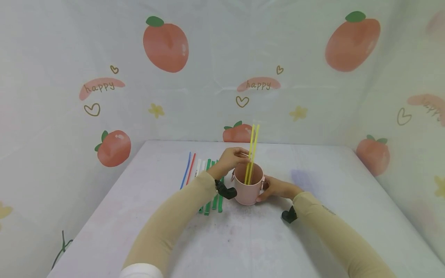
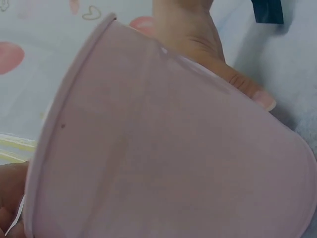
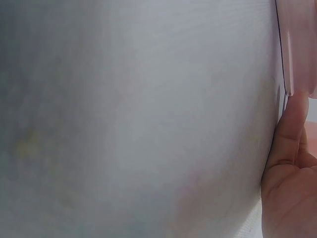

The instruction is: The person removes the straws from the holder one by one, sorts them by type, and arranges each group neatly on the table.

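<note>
A pink cup (image 1: 247, 195) with side handles, like a small bucket, stands upright on the table. Two long, thin yellow sticks (image 1: 255, 143) lean in it, their upper parts rising well above the rim. Over the cup's left rim, my left hand (image 1: 232, 159) pinches the yellow sticks; the exact fingertip contact is small in the head view. My right hand (image 1: 278, 188) grips the cup's right side by the handle, its thumb along the lower wall. In the left wrist view, the cup wall (image 2: 173, 139) hides most of the left hand (image 2: 11, 193).
Left of the cup lie several green strips (image 1: 207, 208), partly covered by the left forearm. Beyond them are white strips (image 1: 198, 166), a red stick (image 1: 191, 168) and a blue stick (image 1: 185, 171). A printed curtain (image 1: 208, 96) hangs behind the white table (image 1: 264, 247).
</note>
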The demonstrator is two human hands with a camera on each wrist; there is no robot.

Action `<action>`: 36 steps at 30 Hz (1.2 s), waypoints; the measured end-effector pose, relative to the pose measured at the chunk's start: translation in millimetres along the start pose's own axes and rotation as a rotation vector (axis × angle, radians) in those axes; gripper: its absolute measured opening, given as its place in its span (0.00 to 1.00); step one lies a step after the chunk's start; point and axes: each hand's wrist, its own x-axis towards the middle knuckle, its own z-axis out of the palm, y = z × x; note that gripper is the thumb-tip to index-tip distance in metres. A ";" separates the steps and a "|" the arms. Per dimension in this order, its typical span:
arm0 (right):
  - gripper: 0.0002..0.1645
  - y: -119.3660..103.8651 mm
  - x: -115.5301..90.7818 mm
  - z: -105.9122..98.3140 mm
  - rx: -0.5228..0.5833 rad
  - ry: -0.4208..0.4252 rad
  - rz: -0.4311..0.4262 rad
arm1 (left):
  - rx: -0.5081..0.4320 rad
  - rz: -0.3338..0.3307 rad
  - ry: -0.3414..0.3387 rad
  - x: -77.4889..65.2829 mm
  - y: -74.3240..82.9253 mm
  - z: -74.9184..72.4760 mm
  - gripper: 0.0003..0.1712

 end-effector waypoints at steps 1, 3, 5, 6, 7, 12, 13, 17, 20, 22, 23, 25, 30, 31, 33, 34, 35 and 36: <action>0.36 0.1 0.2 0.0 -0.004 0.000 0.001 | -0.016 0.000 0.008 -0.7 0.3 -0.8 0.16; 0.35 0.3 0.4 -0.1 -0.007 0.000 -0.003 | -0.055 0.002 0.021 -1.6 1.3 -3.0 0.16; 0.35 0.5 0.5 -0.5 -0.007 0.003 -0.004 | -0.117 0.009 0.028 -2.8 3.1 -6.1 0.16; 0.34 0.6 0.5 -0.7 -0.008 0.003 -0.007 | -0.152 0.015 0.031 -3.0 3.9 -7.8 0.17; 0.34 0.8 0.7 -0.8 -0.005 0.005 -0.007 | -0.184 0.018 0.031 -3.3 4.9 -9.6 0.17; 0.33 0.9 0.5 -0.8 0.000 0.009 -0.009 | -0.325 0.028 0.044 -3.1 9.2 -18.6 0.18; 0.33 0.9 0.5 -0.7 0.001 0.009 -0.011 | -0.344 0.026 0.050 -2.9 9.9 -20.4 0.18; 0.34 0.3 -0.6 -0.5 0.002 0.007 -0.014 | -0.397 0.013 0.075 -1.7 12.1 -27.5 0.17; 0.35 -0.2 -1.1 -0.5 0.005 0.004 -0.015 | -0.427 0.013 0.084 -3.0 14.6 -33.5 0.17; 0.35 -0.2 -1.0 -0.3 0.005 0.001 -0.017 | -0.443 0.020 0.085 -4.8 16.6 -38.1 0.19; 0.35 -0.1 -0.8 -0.3 0.007 0.001 -0.015 | -0.457 0.025 0.082 -5.4 17.2 -40.8 0.20; 0.36 0.1 -0.3 -0.1 0.011 0.001 -0.011 | -0.478 0.036 0.078 -7.4 18.8 -46.4 0.23; 0.40 0.9 0.2 0.0 0.008 0.002 -0.002 | -0.524 0.042 0.086 -10.2 20.6 -60.4 0.23; 0.40 1.0 0.1 0.0 0.007 0.001 -0.002 | -0.531 0.041 0.091 -10.2 20.5 -62.9 0.23; 0.40 0.8 -0.4 0.1 0.006 0.000 -0.005 | -0.540 0.033 0.104 -9.7 19.6 -67.8 0.24; 0.40 0.7 -0.6 0.1 0.008 0.001 -0.006 | -0.544 0.029 0.110 -9.3 18.9 -70.1 0.24; 0.40 0.5 -0.8 0.3 0.012 0.001 -0.006 | -0.545 0.024 0.115 -9.1 18.1 -72.4 0.24; 0.40 0.5 -0.9 0.4 0.015 0.002 -0.006 | -0.546 0.018 0.117 -9.0 17.2 -74.5 0.25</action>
